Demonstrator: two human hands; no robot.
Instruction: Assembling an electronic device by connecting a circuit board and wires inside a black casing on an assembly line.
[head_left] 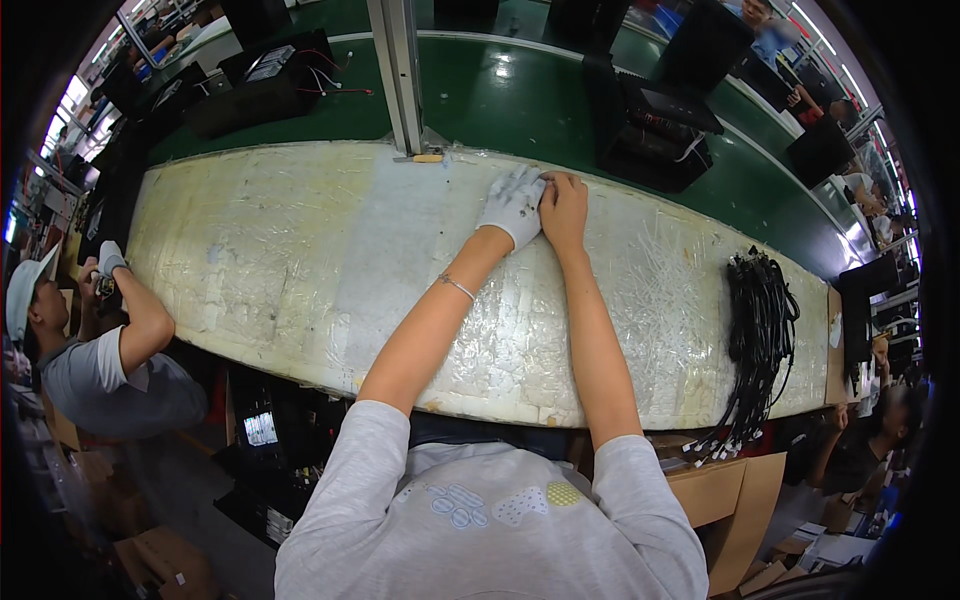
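Both my hands rest close together at the far side of a worktable (300, 240) covered in worn, film-like wrapping. My left hand (512, 208) wears a pale, stained glove, and its fingers lie stretched out and open. Bare, my right hand (565, 208) sits right beside it, touching the glove's edge. Its fingers are bent and closed together; whether anything small is in them is hidden. A small tool with a yellow handle (428, 158) lies left of my hands by the far edge.
A bundle of black cables (760, 330) with white connectors hangs over the near right edge. A metal post (398, 80) rises at the far edge. Black cases (660, 120) stand on the green conveyor (490, 90). One co-worker (110, 350) works at the left.
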